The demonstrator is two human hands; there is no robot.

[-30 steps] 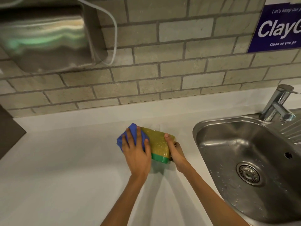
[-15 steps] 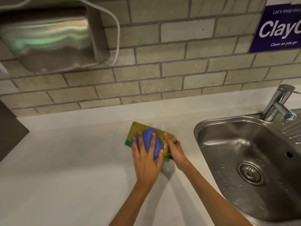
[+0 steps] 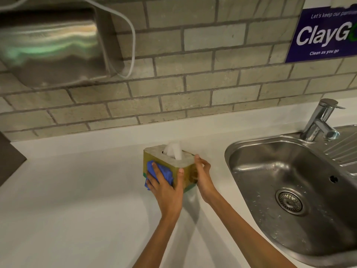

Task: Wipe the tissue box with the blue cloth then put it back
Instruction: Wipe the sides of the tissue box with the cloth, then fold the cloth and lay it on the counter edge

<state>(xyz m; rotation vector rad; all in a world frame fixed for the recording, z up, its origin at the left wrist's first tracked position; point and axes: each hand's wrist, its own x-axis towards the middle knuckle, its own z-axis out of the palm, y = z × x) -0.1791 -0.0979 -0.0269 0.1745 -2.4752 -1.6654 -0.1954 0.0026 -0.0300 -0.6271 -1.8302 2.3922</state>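
The tissue box (image 3: pixel 172 161), olive-gold with a green band at its base, stands upright on the white counter (image 3: pixel 77 190), a white tissue poking out of its top. My left hand (image 3: pixel 166 188) presses the crumpled blue cloth (image 3: pixel 164 174) flat against the box's near side face, thumb up along the front corner. My right hand (image 3: pixel 202 176) grips the box's right side, fingers reaching over the top edge.
A steel sink (image 3: pixel 289 190) with a drain lies right of the box, its tap (image 3: pixel 320 122) at the back. A brick wall runs behind the counter, with a metal dispenser (image 3: pixel 52 49) high on the left and a purple sign (image 3: pixel 324 33) top right.
The box has been turned from lying on its side to standing upright with the tissue on top. My left hand and cloth moved from the upward face to the near side.
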